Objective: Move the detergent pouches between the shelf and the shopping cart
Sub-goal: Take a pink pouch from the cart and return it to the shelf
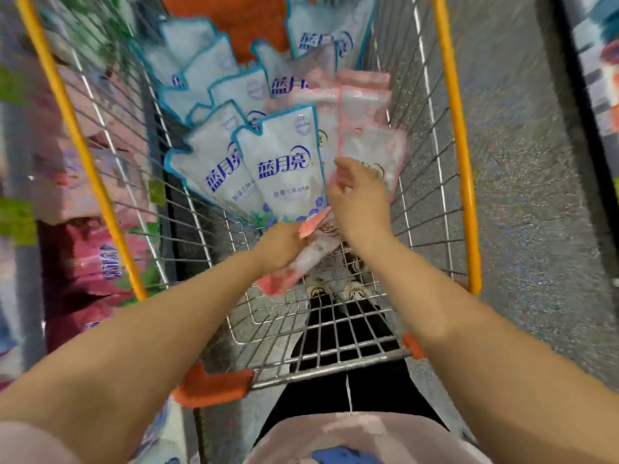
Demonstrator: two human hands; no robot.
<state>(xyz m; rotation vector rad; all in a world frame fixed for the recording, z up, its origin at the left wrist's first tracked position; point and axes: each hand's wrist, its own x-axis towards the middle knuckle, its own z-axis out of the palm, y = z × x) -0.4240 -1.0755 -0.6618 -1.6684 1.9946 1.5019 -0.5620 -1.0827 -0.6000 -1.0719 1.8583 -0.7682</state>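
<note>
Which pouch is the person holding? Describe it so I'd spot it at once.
Start at the yellow-railed shopping cart and go to its near end, just below the blue-edged pouches. There the left hand grips a pink-edged pouch, tilted slantwise. Unlike the other pink-edged pouches standing along the cart's right side, it alone is held in a hand.

In your shopping cart (459,162), the nearest blue-edged pouch (283,162) reads 蓝月亮 in large blue characters; the smaller line under it looks like 除菌去味, then blurs out. The round seal near its top corner is too small to read. Just left of it, the tilted pouch (214,172) bears the same 蓝月亮. Farther back, the half-covered pouch (294,78) shows only 蓝月, and the rear pouch (321,40) repeats the brand, smeared. The pink pouch (308,259) that your left hand (279,246) grips has print too blurred to read
</note>
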